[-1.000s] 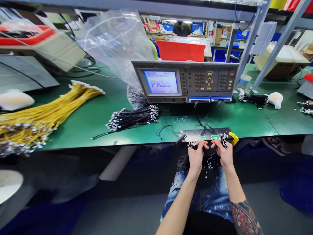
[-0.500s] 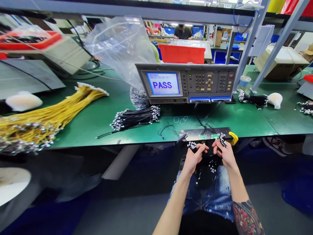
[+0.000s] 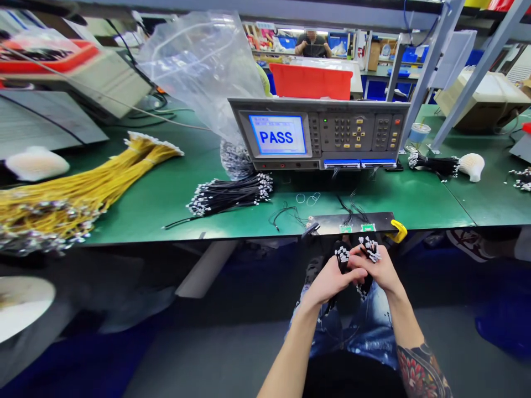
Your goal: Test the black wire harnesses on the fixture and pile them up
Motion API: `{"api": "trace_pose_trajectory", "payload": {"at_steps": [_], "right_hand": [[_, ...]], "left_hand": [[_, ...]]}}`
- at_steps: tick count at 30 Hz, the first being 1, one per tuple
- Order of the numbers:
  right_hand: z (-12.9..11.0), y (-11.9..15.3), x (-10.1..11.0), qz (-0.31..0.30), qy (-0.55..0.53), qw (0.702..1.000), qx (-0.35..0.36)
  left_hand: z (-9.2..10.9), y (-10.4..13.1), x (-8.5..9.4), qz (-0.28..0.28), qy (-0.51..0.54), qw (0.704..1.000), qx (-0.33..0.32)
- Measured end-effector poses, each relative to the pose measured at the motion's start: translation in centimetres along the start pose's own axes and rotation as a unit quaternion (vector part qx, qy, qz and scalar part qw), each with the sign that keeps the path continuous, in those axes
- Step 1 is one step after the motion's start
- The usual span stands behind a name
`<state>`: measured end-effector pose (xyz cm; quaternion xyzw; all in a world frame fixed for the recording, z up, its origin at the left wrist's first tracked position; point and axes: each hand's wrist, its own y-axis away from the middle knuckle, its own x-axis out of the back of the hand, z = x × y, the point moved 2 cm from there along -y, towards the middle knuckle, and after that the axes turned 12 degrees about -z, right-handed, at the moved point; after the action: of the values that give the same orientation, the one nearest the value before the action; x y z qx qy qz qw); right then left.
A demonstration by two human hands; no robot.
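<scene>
Below the table's front edge, over my lap, my left hand (image 3: 334, 279) is closed round a bundle of black cables (image 3: 342, 258) with white connectors. Close beside it, my right hand (image 3: 379, 268) is wrapped round another black cable bundle (image 3: 370, 250), its white ends pointing up. The fingers of both hands meet between the bundles. Just beyond them, a black fixture (image 3: 323, 223) with two small green boards (image 3: 368, 227) lies along the table edge, thin black wires running to it. Behind it stands a grey tester (image 3: 332, 132) whose screen (image 3: 277, 136) reads PASS.
Black cables (image 3: 230, 194) and a large yellow bundle (image 3: 124, 171) lie left on the green table (image 3: 199, 138). A yellow clamp handle (image 3: 399, 231) juts from the front edge. A plastic bag (image 3: 203, 66) hangs left of the tester. A person (image 3: 313, 45) sits far back.
My hands have drawn together and slightly down, away from the fixture's boards, bringing the two cable bundles closer. The view has shifted slightly. The screen still reads PASS.
</scene>
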<state>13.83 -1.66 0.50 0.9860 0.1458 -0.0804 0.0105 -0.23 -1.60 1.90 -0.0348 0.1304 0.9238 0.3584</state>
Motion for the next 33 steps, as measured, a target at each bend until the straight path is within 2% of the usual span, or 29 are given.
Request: {"api": "trace_pose_trajectory", "payload": {"at_steps": [3,7,9,13,15,18,20,24,28,33], "right_hand": [[0.7,0.1,-0.4,0.005,-0.019,1.000,-0.019],[0.8,0.1,0.2,0.090,-0.013,0.995,0.040],[0.5,0.1,0.7,0.143,-0.032,0.986,0.077],[-0.5,0.1,1.7,0.219,-0.147,0.956,0.128],[-0.6,-0.1,2.2,0.243,-0.178,0.943,0.138],[-0.1,-0.5,3.1,0.276,-0.167,0.935,0.148],[0.7,-1.0,3.5,0.277,-0.138,0.941,0.135],[2.7,-1.8,3.6,0.260,-0.059,0.960,0.088],[3.8,-2.1,3.5,0.278,0.003,0.957,0.088],[3.9,-2.1,3.6,0.289,0.030,0.952,0.097]], "left_hand": [[-0.5,0.0,0.0,-0.035,0.030,0.999,0.017],[-1.1,-0.1,0.4,-0.048,0.056,0.997,-0.001],[-1.3,-0.1,0.7,-0.033,0.057,0.998,-0.005],[-1.7,0.1,1.2,0.001,0.048,0.999,0.010],[-1.7,0.2,1.6,0.039,0.058,0.998,0.001],[-1.5,0.3,2.3,0.116,0.105,0.987,-0.040],[-1.3,0.5,2.6,0.147,0.147,0.976,-0.073],[-1.1,0.7,2.9,0.154,0.214,0.959,-0.105],[-1.1,0.4,2.7,0.145,0.235,0.955,-0.108],[-1.0,-0.3,2.0,0.125,0.225,0.961,-0.099]]}}
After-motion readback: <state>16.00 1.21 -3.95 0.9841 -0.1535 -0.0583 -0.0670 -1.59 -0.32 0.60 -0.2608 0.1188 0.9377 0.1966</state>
